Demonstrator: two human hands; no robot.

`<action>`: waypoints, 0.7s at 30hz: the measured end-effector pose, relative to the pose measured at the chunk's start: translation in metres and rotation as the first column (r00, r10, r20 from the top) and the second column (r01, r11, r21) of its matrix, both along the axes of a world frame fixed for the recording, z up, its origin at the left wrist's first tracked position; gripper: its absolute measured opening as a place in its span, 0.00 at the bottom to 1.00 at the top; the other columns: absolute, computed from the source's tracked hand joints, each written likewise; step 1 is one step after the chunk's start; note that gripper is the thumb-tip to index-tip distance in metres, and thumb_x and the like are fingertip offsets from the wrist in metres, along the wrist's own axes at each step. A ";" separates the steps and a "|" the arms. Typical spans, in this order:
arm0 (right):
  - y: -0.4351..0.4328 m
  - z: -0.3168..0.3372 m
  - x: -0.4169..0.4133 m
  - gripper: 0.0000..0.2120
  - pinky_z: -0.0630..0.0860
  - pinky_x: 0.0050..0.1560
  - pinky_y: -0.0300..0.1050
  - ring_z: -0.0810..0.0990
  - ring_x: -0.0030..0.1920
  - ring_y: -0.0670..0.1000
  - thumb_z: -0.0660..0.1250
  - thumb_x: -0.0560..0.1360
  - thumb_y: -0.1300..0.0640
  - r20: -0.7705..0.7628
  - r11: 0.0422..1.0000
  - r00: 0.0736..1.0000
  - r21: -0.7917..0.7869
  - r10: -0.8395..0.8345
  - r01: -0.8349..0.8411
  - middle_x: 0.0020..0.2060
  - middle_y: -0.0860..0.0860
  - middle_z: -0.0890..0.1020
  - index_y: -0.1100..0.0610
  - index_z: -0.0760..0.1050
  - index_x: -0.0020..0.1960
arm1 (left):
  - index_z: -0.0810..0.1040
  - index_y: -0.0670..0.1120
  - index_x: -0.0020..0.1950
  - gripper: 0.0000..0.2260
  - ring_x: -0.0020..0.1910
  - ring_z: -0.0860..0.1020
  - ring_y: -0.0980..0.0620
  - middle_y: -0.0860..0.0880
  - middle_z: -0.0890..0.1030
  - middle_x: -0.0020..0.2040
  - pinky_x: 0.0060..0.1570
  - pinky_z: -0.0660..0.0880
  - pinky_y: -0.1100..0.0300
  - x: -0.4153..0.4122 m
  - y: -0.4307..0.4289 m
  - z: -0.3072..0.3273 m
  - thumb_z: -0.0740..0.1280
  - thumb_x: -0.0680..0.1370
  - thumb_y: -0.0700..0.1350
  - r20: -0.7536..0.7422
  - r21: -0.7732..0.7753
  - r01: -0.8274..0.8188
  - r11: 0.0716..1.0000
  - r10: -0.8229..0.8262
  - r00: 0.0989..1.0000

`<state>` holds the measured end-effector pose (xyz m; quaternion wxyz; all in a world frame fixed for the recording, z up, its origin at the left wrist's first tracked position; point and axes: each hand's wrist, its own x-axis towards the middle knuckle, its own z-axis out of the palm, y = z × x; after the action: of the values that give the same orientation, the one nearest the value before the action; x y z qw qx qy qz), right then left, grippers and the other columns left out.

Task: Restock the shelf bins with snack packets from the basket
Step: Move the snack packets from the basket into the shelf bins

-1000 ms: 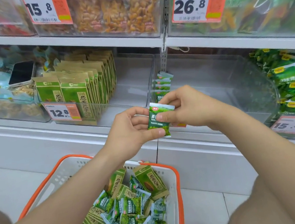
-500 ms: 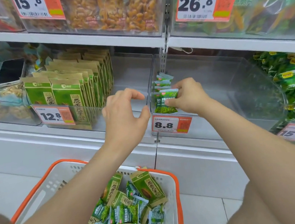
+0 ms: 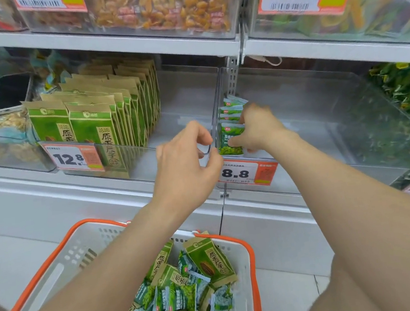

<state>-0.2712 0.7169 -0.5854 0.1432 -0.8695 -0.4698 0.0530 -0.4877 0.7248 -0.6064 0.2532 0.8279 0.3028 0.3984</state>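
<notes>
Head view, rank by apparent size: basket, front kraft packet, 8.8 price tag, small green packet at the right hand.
1. basket, nearest the camera, so inflated
2. front kraft packet
3. 8.8 price tag
4. small green packet, partly hidden by the right hand

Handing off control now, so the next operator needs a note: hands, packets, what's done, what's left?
Right hand: pinches a small green packet, standing it at the front of the short row in the 8.8 bin.
Left hand: holds nothing, fingers loosely curled by that bin's front corner.
Done: a few small packets stand in the 8.8 bin. The 12.8 bin is about half filled with larger packets.
Left: release this one. The basket holds many small packets and a few larger ones to shelve.
</notes>
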 end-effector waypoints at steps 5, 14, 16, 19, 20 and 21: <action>-0.011 0.005 -0.004 0.26 0.85 0.41 0.51 0.85 0.32 0.53 0.79 0.67 0.40 0.039 0.996 0.996 -0.023 -0.086 0.087 0.40 0.50 0.80 0.55 0.70 0.48 | 0.75 0.54 0.48 0.04 0.48 0.78 0.54 0.59 0.78 0.45 0.57 0.73 0.45 -0.003 0.002 -0.002 0.69 0.79 0.47 -0.020 0.037 0.030 0.999 -0.029 0.999; -0.023 0.016 -0.026 0.13 0.77 0.41 0.49 0.80 0.43 0.64 0.64 0.75 0.52 -0.028 0.991 1.000 0.135 0.005 -0.001 0.35 0.58 0.78 0.58 0.73 0.34 | 0.76 0.48 0.48 0.04 0.50 0.70 0.46 0.53 0.73 0.47 0.50 0.66 0.56 -0.014 -0.005 -0.006 0.70 0.76 0.42 0.034 0.277 -0.086 0.957 0.080 0.996; -0.036 0.026 -0.046 0.12 0.77 0.42 0.51 0.78 0.45 0.63 0.61 0.75 0.53 0.039 0.961 0.997 0.269 0.061 -0.069 0.35 0.55 0.80 0.58 0.78 0.38 | 0.74 0.48 0.47 0.05 0.45 0.70 0.46 0.54 0.71 0.43 0.45 0.68 0.52 -0.020 -0.009 -0.010 0.70 0.76 0.43 0.015 0.331 -0.109 0.937 0.110 0.994; -0.061 0.036 -0.083 0.10 0.78 0.42 0.50 0.78 0.43 0.58 0.62 0.71 0.49 0.107 0.933 0.974 0.285 0.199 -0.222 0.33 0.49 0.80 0.53 0.78 0.39 | 0.72 0.53 0.45 0.06 0.39 0.76 0.46 0.54 0.76 0.35 0.37 0.74 0.50 -0.029 -0.009 -0.027 0.68 0.76 0.52 -0.205 0.133 -0.076 0.988 0.102 0.973; -0.070 0.036 -0.094 0.09 0.79 0.42 0.50 0.79 0.42 0.58 0.63 0.69 0.48 0.146 0.932 0.959 0.238 0.245 -0.274 0.33 0.49 0.80 0.52 0.77 0.38 | 0.73 0.54 0.45 0.06 0.39 0.78 0.46 0.54 0.78 0.35 0.37 0.76 0.51 -0.032 -0.008 -0.035 0.67 0.75 0.55 -0.329 0.059 -0.060 0.996 0.076 0.941; -0.076 0.033 -0.102 0.10 0.80 0.41 0.50 0.79 0.41 0.60 0.63 0.68 0.47 0.187 0.934 0.943 0.177 0.276 -0.309 0.33 0.50 0.80 0.53 0.76 0.37 | 0.74 0.55 0.44 0.07 0.40 0.80 0.46 0.54 0.80 0.35 0.38 0.77 0.52 -0.035 -0.006 -0.044 0.66 0.74 0.56 -0.450 -0.002 -0.027 1.000 0.023 0.893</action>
<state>-0.3735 0.6407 -0.5525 0.1842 -0.7716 -0.6072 -0.0444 -0.5223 0.7189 -0.6508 0.1744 0.8927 0.3653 0.1981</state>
